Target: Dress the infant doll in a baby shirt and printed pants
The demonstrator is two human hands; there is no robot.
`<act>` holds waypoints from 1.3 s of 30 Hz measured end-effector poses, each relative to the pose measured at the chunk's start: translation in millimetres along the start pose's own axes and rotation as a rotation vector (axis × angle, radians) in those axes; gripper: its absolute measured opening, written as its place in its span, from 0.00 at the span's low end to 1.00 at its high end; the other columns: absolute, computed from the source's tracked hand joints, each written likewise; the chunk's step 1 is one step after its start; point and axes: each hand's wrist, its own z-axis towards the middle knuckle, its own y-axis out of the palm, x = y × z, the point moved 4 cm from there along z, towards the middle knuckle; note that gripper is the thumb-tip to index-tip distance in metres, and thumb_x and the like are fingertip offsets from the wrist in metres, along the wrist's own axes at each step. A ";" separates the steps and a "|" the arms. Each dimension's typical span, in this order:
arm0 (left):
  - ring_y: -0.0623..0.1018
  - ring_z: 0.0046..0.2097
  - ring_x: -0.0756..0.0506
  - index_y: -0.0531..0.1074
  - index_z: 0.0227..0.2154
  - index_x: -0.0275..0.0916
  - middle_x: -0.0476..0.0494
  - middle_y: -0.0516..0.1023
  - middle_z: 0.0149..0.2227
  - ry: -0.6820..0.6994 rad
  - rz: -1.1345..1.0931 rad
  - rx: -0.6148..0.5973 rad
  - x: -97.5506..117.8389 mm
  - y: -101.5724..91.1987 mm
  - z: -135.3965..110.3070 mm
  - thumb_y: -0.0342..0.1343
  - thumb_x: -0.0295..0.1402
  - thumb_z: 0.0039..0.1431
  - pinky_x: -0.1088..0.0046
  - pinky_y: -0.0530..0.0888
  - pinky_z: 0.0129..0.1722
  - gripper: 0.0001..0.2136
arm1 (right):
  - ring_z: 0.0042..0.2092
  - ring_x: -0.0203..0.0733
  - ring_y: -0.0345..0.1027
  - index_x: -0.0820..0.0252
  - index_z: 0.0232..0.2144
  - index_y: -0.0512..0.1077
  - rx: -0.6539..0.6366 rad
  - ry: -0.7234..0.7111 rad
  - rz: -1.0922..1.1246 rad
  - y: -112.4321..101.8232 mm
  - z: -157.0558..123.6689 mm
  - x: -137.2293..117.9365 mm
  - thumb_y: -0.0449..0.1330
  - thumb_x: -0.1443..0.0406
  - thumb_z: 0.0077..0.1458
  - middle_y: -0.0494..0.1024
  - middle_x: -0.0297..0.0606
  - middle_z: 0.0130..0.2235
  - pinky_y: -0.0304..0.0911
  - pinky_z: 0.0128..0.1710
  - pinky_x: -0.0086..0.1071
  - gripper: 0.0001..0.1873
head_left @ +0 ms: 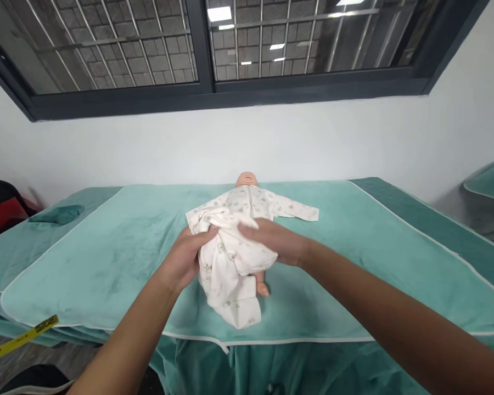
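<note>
A baby doll (247,179) lies on its back, head toward the wall, in a white printed long-sleeved top (296,209). In front of it, white printed baby pants (230,263) hang bunched between my hands, one cuffed end drooping low. My left hand (191,249) is closed on their left side, thumb on top. On the other side my right hand (275,238) grips the cloth, its thumb slightly blurred. One bare doll foot (262,287) shows beside the pants; the rest of the legs is hidden behind the cloth and my hands.
A teal plush cover (107,263) with white piping spreads over the table. Behind stands a white wall (230,142) below a dark-framed barred window (206,90). A yellow strip (20,340) is at lower left, and a black and red item (2,211) sits at the left edge.
</note>
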 end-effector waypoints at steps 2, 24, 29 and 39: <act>0.81 0.44 0.35 0.72 0.52 0.34 0.35 0.82 0.43 -0.002 -0.050 0.038 -7.2 1.3 4.2 0.66 0.36 0.49 0.63 0.78 0.43 0.26 | 0.40 0.44 0.75 0.63 0.41 0.77 -0.130 0.075 -0.116 -0.6 -1.8 12.2 0.70 0.52 0.47 0.81 0.42 0.38 0.70 0.42 0.34 0.24; 0.75 0.39 0.42 0.70 0.36 0.38 0.45 0.77 0.34 -0.156 0.935 -0.197 -79.8 18.3 -25.9 0.46 0.22 0.51 0.67 0.69 0.39 0.12 | 0.37 0.46 0.68 0.57 0.28 0.68 0.711 0.122 -0.426 -32.2 -61.8 154.8 0.52 0.62 0.54 0.76 0.36 0.32 0.61 0.36 0.37 0.08; 0.75 0.37 0.42 0.67 0.35 0.39 0.44 0.76 0.34 -0.142 1.077 -0.286 -79.6 26.5 -20.2 0.44 0.24 0.55 0.67 0.68 0.37 0.09 | 0.40 0.46 0.70 0.58 0.39 0.73 0.641 0.042 -0.064 -22.5 -58.7 153.5 0.56 0.60 0.52 0.79 0.39 0.38 0.64 0.42 0.40 0.13; 0.68 0.61 0.37 0.63 0.60 0.45 0.43 0.69 0.61 -0.332 0.644 -0.391 -70.8 39.2 -20.0 0.54 0.38 0.59 0.59 0.65 0.60 0.25 | 0.43 0.45 0.70 0.56 0.39 0.72 0.722 -0.209 0.160 -24.7 -55.8 140.6 0.60 0.58 0.51 0.78 0.38 0.44 0.65 0.45 0.37 0.13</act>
